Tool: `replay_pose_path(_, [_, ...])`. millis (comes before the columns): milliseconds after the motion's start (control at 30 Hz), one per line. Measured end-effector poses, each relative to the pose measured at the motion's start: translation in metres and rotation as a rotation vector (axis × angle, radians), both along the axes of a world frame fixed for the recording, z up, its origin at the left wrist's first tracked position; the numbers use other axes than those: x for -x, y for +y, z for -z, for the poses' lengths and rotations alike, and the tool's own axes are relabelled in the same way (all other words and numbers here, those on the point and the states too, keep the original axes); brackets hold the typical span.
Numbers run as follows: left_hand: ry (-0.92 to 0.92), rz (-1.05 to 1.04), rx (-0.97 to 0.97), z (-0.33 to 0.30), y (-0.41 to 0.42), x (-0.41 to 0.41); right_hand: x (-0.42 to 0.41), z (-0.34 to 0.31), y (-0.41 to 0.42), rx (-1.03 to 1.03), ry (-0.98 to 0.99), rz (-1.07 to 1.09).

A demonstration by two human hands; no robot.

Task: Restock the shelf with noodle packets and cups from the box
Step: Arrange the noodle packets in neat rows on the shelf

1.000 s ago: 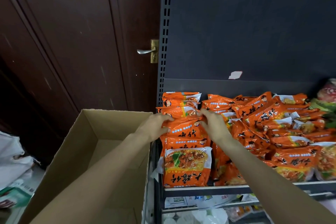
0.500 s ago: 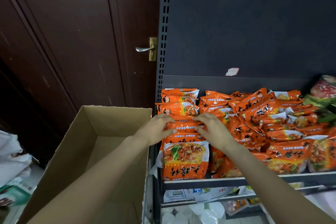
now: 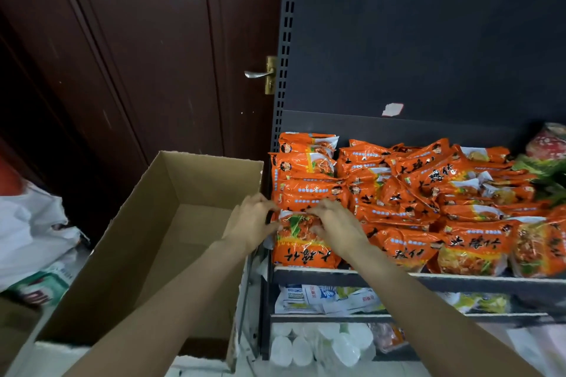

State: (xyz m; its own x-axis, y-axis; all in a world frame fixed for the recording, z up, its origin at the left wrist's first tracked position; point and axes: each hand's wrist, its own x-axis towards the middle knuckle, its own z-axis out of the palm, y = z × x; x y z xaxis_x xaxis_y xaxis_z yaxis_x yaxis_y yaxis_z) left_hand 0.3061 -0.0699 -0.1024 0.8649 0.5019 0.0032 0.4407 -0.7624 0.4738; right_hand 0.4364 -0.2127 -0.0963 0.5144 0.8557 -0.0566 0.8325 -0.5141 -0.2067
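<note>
Orange front packet (image 3: 306,249) on shelf (image 3: 428,280): left hand (image 3: 252,225), right hand (image 3: 335,225) grip pinching top edge.

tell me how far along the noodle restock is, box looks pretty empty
Mostly done, it seems: the orange noodle packets fill the shelf in stacked rows, and the visible part of the cardboard box shows bare bottom. In hand: the left hand and right hand grip the front packet at the shelf's left end. What's left looks like settling it. The box's near corner is hidden.
</note>
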Motion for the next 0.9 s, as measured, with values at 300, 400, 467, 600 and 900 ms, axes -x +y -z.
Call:
replay_pose_path(300, [-0.013, -0.094, 0.308, 0.006, -0.012, 0.003, 0.003, -0.001, -0.004, -0.235, -0.033, 0.244])
replay_pose_path(400, [0.042, -0.101, 0.286, 0.010, -0.008, 0.000, 0.002, 0.004, -0.005, -0.329, 0.033, 0.313])
replay_pose_path(467, [0.005, -0.105, 0.269, 0.008, -0.004, -0.001, 0.001, 0.008, -0.005, -0.323, 0.055, 0.328])
replay_pose_path(600, [-0.088, -0.059, 0.269, 0.002, -0.002, -0.006, -0.003, 0.011, -0.009, -0.226, 0.032, 0.335])
replay_pose_path(900, [-0.190, 0.052, -0.035, -0.027, 0.005, -0.018, -0.001, -0.010, -0.010, -0.340, -0.196, 0.219])
